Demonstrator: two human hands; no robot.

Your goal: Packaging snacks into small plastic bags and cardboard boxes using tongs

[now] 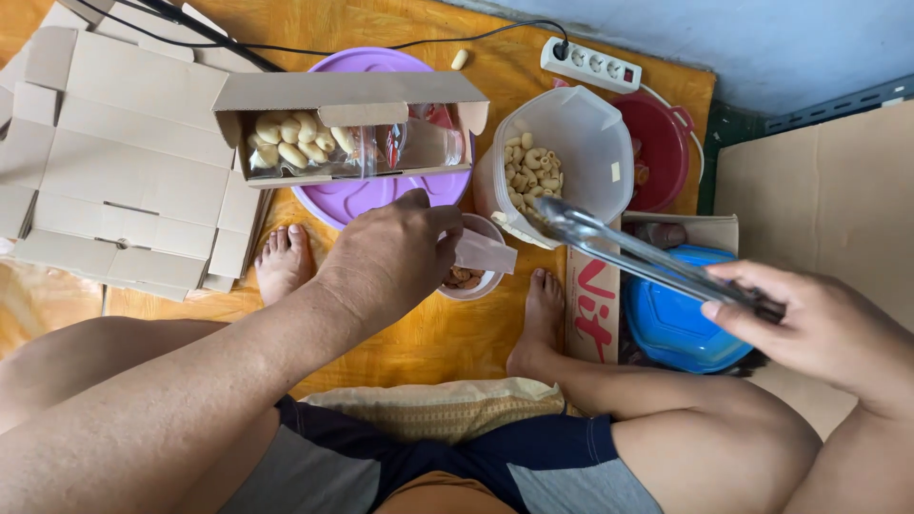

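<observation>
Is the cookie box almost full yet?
Not yet. The windowed box has pale cookies filling only its left part; the rest looks empty. The right hand holds metal tongs by the tub of more cookies, and the left hand touches a small cup.

We see polished metal tongs (619,249), glossy and smooth, in our right hand (819,328). The tub of biscuits (571,152) is cloudy, translucent plastic. The open box (343,119) is matt brown cardboard with a clear, shiny plastic liner. The flat cartons (124,152) look like the same dull card. The round lid (371,195) is smooth purple plastic. The floor mat (428,333) is sleek orange sheet with a slight sheen.
</observation>
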